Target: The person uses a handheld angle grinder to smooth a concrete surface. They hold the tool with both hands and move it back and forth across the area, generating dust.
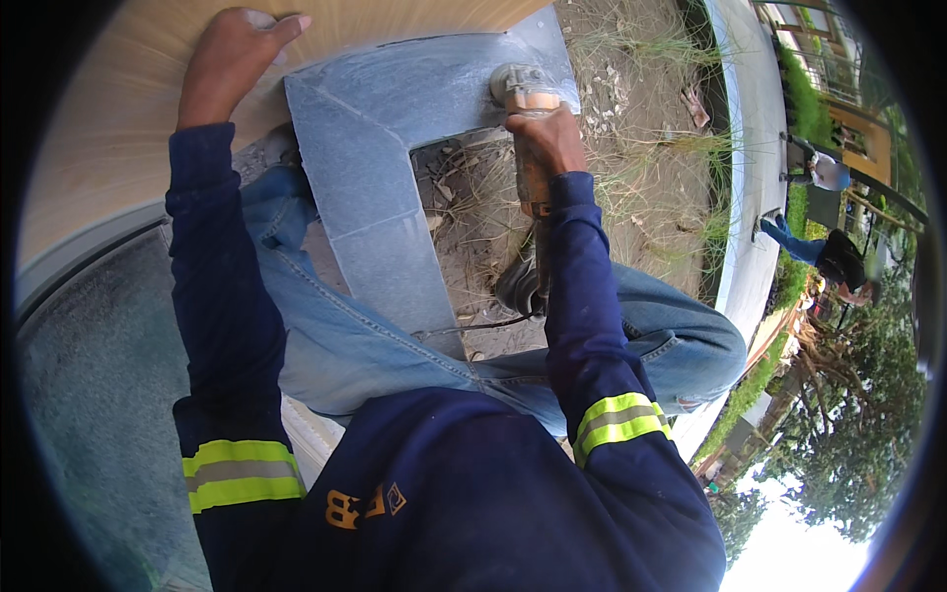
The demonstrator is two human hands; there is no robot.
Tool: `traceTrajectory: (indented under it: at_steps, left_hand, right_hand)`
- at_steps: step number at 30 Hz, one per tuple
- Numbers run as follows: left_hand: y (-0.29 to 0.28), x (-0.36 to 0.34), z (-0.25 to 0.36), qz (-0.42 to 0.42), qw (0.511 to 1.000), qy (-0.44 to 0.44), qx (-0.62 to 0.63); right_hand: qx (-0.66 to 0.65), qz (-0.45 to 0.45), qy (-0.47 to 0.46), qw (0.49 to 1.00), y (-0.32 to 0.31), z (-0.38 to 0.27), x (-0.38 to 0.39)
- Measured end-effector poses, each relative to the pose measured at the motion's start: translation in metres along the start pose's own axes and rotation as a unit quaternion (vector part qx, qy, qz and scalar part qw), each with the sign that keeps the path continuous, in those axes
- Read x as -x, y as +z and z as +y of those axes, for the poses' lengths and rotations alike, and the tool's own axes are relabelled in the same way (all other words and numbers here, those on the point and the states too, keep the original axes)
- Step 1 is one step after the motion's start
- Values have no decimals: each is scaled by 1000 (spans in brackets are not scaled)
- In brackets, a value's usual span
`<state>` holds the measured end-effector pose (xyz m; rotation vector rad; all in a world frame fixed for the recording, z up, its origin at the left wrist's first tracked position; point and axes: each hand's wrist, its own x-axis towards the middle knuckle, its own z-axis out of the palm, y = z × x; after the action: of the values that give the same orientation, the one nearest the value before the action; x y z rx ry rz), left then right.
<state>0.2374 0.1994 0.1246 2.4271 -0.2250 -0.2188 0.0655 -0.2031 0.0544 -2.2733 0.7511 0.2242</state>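
The flat cut stone slab (365, 128) is pale blue-grey, dusted white. The handheld angle grinder (528, 109) shows orange and grey. Navy long sleeves (222, 296) carry yellow-green bands with a silver stripe. The denim jeans (365, 345) are faded blue. The far-left wooden board (128, 109) is light tan, streaked with grain.

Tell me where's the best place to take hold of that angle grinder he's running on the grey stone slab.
Take the angle grinder by its long orange body, behind the head, coming from the cord end nearest the person. The disc end sits on the grey slab, so that part should stay clear of fingers. The right hand already wraps the body this way; the left hand rests flat on the pale board.
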Motion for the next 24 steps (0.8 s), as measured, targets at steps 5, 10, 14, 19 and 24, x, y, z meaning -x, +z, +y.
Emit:
traceTrajectory:
  at_steps: [5,10,14,19,24]
  left_hand:
    - [-5,7,11,3,1000,7,12]
    - [-11,9,2,15,1000,-8,12]
    - [-6,14,11,23,999,12,40]
    - [6,18,15,18,997,77,7]
    - [47,31,32,-34,992,70,-102]
  right_hand:
    - [32,-65,-36,997,46,-46,32]
    - [67,-66,-47,994,46,-63,26]
    - [-38,9,-27,999,13,-13,-20]
    - [-71,59,20,995,-38,26,-48]
    - [-210,71,65,973,-41,31,-10]
